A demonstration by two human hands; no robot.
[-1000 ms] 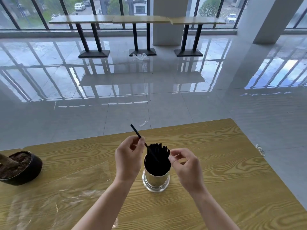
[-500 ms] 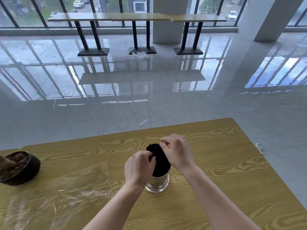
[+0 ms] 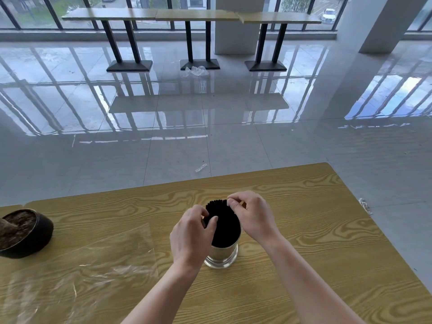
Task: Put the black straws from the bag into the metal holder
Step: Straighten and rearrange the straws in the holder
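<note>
A shiny metal holder (image 3: 222, 256) stands upright on the wooden table (image 3: 304, 242), packed with a bundle of black straws (image 3: 223, 224) whose tops lean away from me. My left hand (image 3: 192, 235) presses its fingertips against the bundle's left side. My right hand (image 3: 251, 216) curls over the top right of the straws, its fingers touching their ends. The clear plastic bag (image 3: 88, 265) lies flat and crumpled on the table to the left, with no straws visible in it.
A dark round bowl (image 3: 23, 232) with brown contents sits at the table's left edge. The table's far edge and right corner drop to a glossy tiled floor. High tables stand by the windows far behind.
One second ago my left hand held a single straw slanted into the holder; that straw is now in the bundle, and both hands have closed in around the straw tops.
</note>
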